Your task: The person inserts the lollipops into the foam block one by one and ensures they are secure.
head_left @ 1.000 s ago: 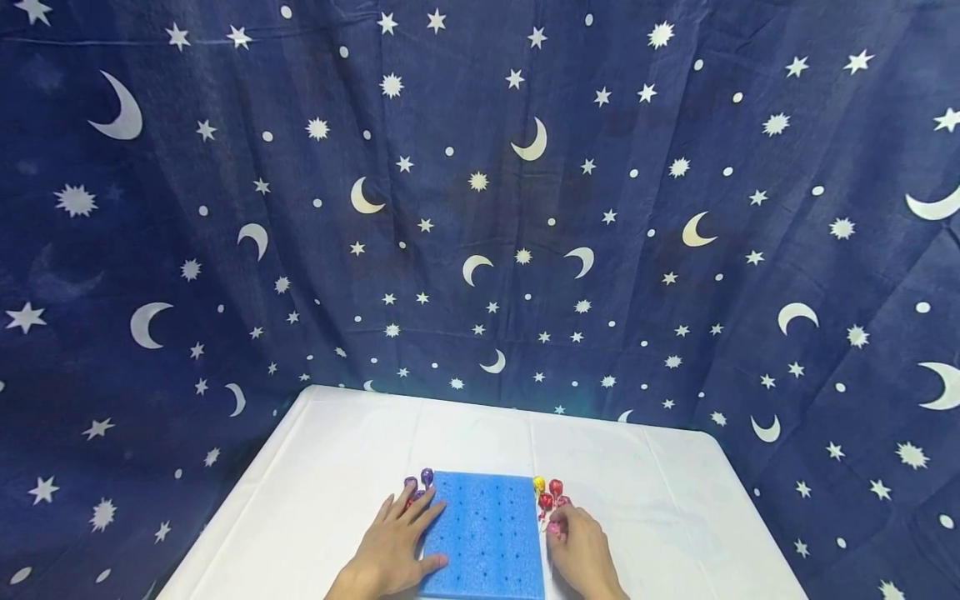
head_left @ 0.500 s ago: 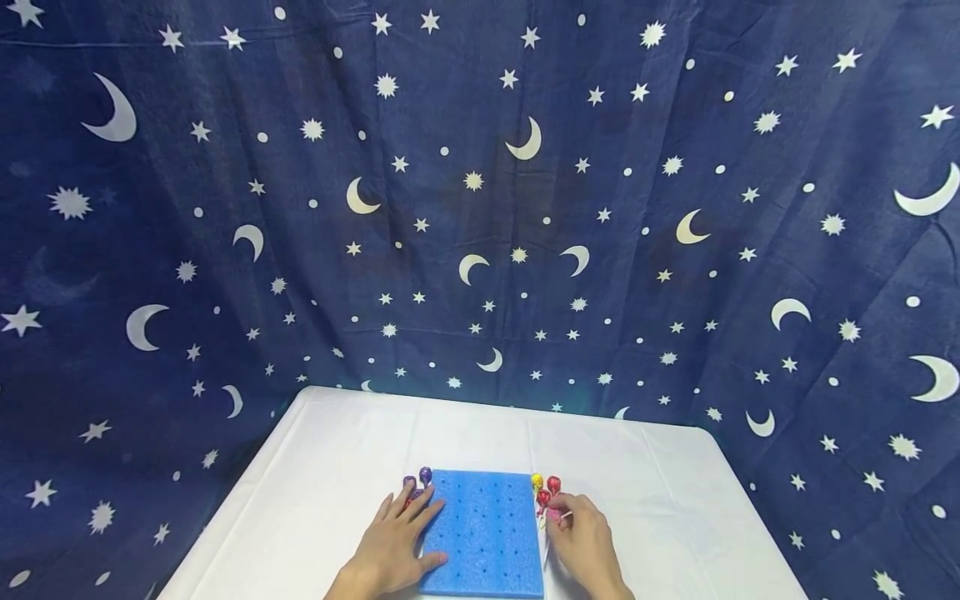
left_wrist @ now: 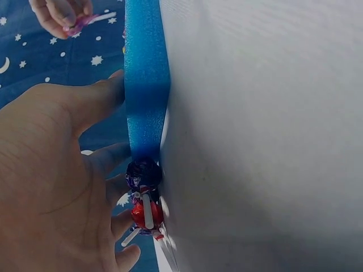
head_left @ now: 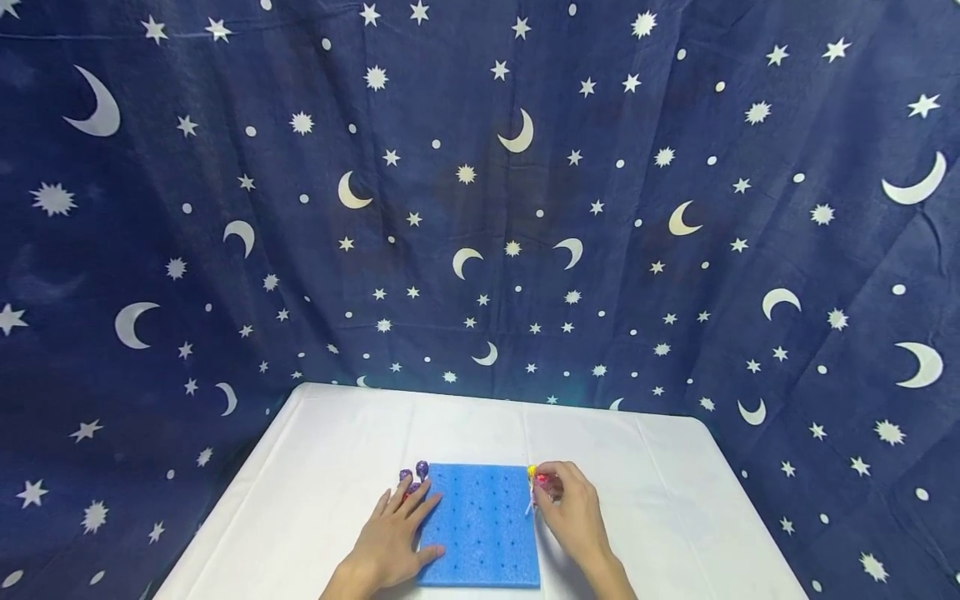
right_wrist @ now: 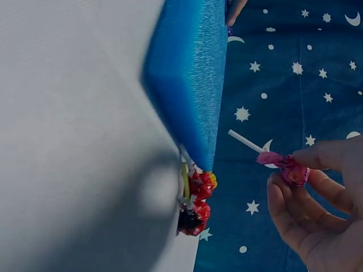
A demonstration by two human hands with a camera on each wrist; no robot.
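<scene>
A blue foam block (head_left: 480, 525) dotted with small holes lies on the white table. My left hand (head_left: 393, 533) rests on its left edge, fingers spread and straight. Beside those fingers lie several lollipops, purple (left_wrist: 143, 174) and red (left_wrist: 148, 214). My right hand (head_left: 573, 508) is near the block's upper right corner. Between thumb and fingers it pinches a pink-wrapped lollipop (right_wrist: 295, 171) by the candy, its white stick (right_wrist: 245, 140) pointing away from the hand. In the right wrist view this lollipop is held up off the table. Red lollipops (right_wrist: 195, 218) and a yellow one (head_left: 532, 471) lie along the block's right side.
The white table (head_left: 337, 433) extends around the block on the left, back and right. Behind it hangs a dark blue curtain (head_left: 480, 208) with moons and stars.
My right hand has picked up the pink lollipop from the group on the right and moved it up toward the block's far right corner. The left hand stays in place on the foam.
</scene>
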